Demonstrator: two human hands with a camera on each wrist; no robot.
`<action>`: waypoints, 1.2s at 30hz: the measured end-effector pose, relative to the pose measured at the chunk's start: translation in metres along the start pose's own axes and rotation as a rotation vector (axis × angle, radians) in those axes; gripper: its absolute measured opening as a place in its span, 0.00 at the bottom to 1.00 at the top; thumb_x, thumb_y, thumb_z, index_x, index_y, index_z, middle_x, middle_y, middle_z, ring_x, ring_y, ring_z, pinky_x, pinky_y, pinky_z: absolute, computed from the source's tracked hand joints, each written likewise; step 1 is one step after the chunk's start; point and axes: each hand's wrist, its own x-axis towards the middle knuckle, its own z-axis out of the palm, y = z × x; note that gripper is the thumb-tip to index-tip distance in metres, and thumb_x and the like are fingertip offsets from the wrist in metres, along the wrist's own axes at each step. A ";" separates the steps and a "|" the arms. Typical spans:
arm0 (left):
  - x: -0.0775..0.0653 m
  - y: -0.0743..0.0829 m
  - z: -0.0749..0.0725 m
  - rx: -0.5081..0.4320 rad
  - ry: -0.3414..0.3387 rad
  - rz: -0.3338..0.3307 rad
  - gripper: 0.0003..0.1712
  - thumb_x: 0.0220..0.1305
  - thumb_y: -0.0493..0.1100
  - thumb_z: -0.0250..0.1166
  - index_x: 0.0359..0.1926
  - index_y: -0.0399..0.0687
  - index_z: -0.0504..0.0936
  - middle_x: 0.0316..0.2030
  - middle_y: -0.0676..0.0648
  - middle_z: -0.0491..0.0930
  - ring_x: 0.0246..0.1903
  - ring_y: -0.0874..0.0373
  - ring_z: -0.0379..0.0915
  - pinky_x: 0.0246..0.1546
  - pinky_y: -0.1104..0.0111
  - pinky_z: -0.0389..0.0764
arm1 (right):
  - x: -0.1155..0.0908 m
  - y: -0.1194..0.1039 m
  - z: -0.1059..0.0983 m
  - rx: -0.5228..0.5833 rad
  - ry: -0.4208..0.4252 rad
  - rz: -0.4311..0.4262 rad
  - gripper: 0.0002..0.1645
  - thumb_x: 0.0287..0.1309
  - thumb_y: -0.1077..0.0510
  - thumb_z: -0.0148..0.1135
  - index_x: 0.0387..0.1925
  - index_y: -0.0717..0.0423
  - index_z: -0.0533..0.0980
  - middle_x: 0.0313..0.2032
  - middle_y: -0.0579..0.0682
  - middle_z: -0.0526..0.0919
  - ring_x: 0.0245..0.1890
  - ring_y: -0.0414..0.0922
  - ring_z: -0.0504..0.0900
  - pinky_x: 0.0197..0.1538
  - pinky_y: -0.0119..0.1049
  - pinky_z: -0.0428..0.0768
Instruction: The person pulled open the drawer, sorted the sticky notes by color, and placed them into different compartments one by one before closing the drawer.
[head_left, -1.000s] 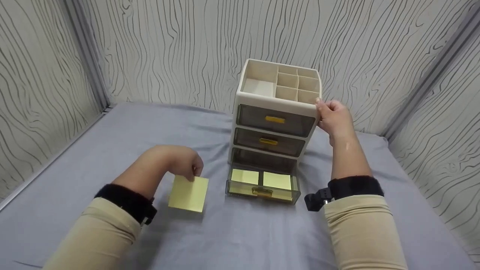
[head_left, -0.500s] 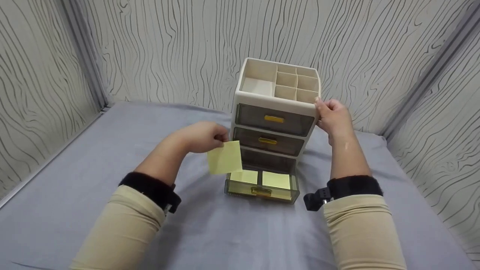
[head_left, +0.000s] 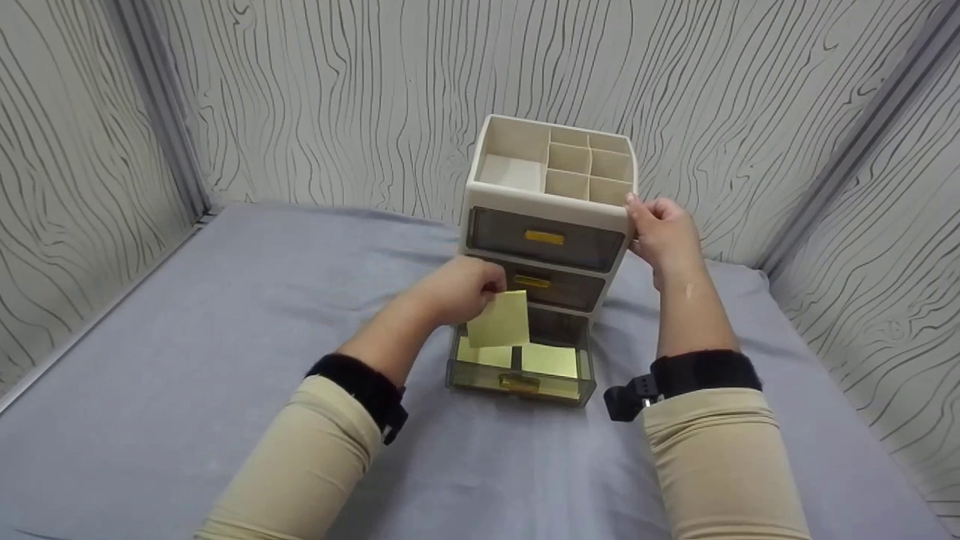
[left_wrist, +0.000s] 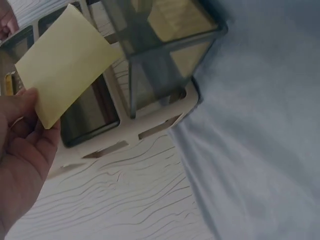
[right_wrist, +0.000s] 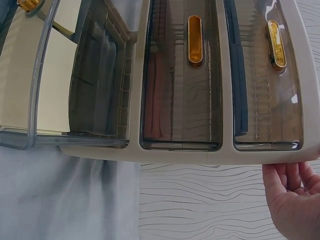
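Note:
A cream desktop drawer organizer (head_left: 546,196) stands on the table, its smoky see-through bottom drawer (head_left: 466,379) pulled out. Two stacks of yellow notes lie side by side in that drawer, the right stack (head_left: 550,360) in plain sight, the left one partly covered. My left hand (head_left: 459,291) pinches a square yellow sticky note (head_left: 499,322) by its upper left corner, over the drawer's left half. In the left wrist view, thumb and fingers grip one corner of the note (left_wrist: 67,62). My right hand (head_left: 670,234) holds the organizer's upper right front corner, fingertips against its side wall.
Two upper drawers with amber handles are closed, the top drawer (head_left: 577,251) above the middle one (head_left: 570,292). The organizer's top has a large compartment (head_left: 514,171) and several small ones. Grey cloth (head_left: 225,337) covers the table; wood-patterned walls (head_left: 337,97) surround it.
My left hand has carried the sticky note from the table left of the organizer rightward, over the open bottom drawer. My right hand keeps its hold on the organizer's corner.

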 end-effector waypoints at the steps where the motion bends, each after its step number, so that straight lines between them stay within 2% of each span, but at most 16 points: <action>1: 0.001 0.000 0.003 0.014 -0.013 -0.003 0.11 0.57 0.28 0.52 0.35 0.41 0.78 0.33 0.46 0.79 0.37 0.53 0.74 0.41 0.63 0.75 | 0.000 0.000 0.000 -0.005 0.001 0.002 0.24 0.59 0.39 0.51 0.36 0.57 0.66 0.46 0.54 0.69 0.50 0.47 0.72 0.55 0.38 0.71; 8: 0.005 -0.001 0.021 0.091 -0.098 -0.022 0.12 0.59 0.29 0.51 0.35 0.42 0.79 0.35 0.46 0.79 0.37 0.54 0.75 0.40 0.64 0.75 | 0.001 -0.001 0.001 -0.021 0.002 0.002 0.24 0.60 0.39 0.51 0.36 0.57 0.66 0.48 0.55 0.69 0.52 0.49 0.72 0.56 0.39 0.71; 12: 0.005 -0.001 0.028 0.136 -0.150 -0.049 0.11 0.59 0.29 0.51 0.34 0.43 0.79 0.32 0.49 0.78 0.33 0.56 0.72 0.36 0.66 0.74 | 0.001 -0.001 0.001 -0.021 -0.001 -0.002 0.25 0.59 0.38 0.51 0.37 0.57 0.67 0.48 0.55 0.69 0.52 0.49 0.72 0.56 0.40 0.71; 16: 0.007 -0.002 0.033 0.183 -0.210 -0.073 0.12 0.56 0.27 0.51 0.31 0.45 0.79 0.27 0.51 0.73 0.28 0.59 0.65 0.31 0.68 0.71 | 0.001 0.000 0.001 -0.015 0.002 -0.003 0.25 0.59 0.39 0.51 0.37 0.58 0.67 0.47 0.55 0.69 0.50 0.49 0.72 0.55 0.39 0.72; 19: 0.007 -0.002 0.036 0.188 -0.241 -0.094 0.14 0.52 0.26 0.51 0.31 0.45 0.80 0.27 0.52 0.74 0.28 0.59 0.67 0.32 0.68 0.73 | 0.001 0.000 0.001 -0.005 0.004 -0.006 0.24 0.60 0.40 0.51 0.36 0.58 0.67 0.46 0.54 0.69 0.50 0.48 0.72 0.55 0.39 0.72; 24: 0.008 -0.002 0.039 0.183 -0.253 -0.115 0.16 0.49 0.25 0.51 0.30 0.47 0.80 0.29 0.51 0.77 0.30 0.59 0.70 0.33 0.68 0.74 | 0.001 0.001 0.001 -0.003 0.009 -0.016 0.23 0.60 0.40 0.51 0.36 0.57 0.67 0.43 0.52 0.69 0.49 0.46 0.72 0.55 0.38 0.72; 31: 0.012 -0.001 0.042 0.280 -0.230 -0.063 0.12 0.45 0.25 0.52 0.19 0.46 0.74 0.22 0.51 0.72 0.24 0.58 0.64 0.27 0.68 0.70 | -0.001 0.000 0.000 -0.011 0.008 -0.007 0.24 0.60 0.39 0.50 0.37 0.58 0.66 0.47 0.55 0.69 0.51 0.48 0.71 0.56 0.39 0.71; 36: 0.014 0.000 0.047 0.345 -0.231 -0.102 0.10 0.50 0.29 0.55 0.22 0.46 0.78 0.28 0.50 0.79 0.29 0.57 0.73 0.33 0.65 0.77 | 0.000 0.000 0.000 -0.005 0.000 0.000 0.25 0.59 0.39 0.51 0.36 0.58 0.67 0.50 0.56 0.68 0.53 0.49 0.70 0.57 0.40 0.70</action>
